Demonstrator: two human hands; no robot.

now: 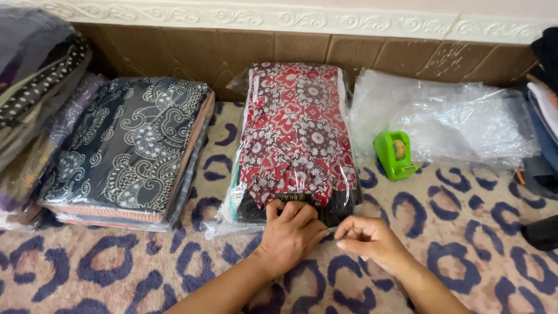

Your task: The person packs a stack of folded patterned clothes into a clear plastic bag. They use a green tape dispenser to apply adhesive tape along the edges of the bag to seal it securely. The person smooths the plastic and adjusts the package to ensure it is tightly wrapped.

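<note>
A stack of folded clothes in clear plastic bags (296, 134) lies on the patterned carpet, a red floral shirt on top. My left hand (289, 232) presses down on the near edge of the top bag, fingers curled over the plastic. My right hand (366, 238) is just to its right, fingertips pinched together on what looks like a small strip of clear tape at the bag's edge.
A green tape dispenser (395, 154) stands right of the stack, before a pile of empty clear bags (442, 116). A stack of dark patterned fabrics (128, 151) sits to the left, more folded cloth (29, 75) at far left. Dark clothes (543, 104) lie at the right edge.
</note>
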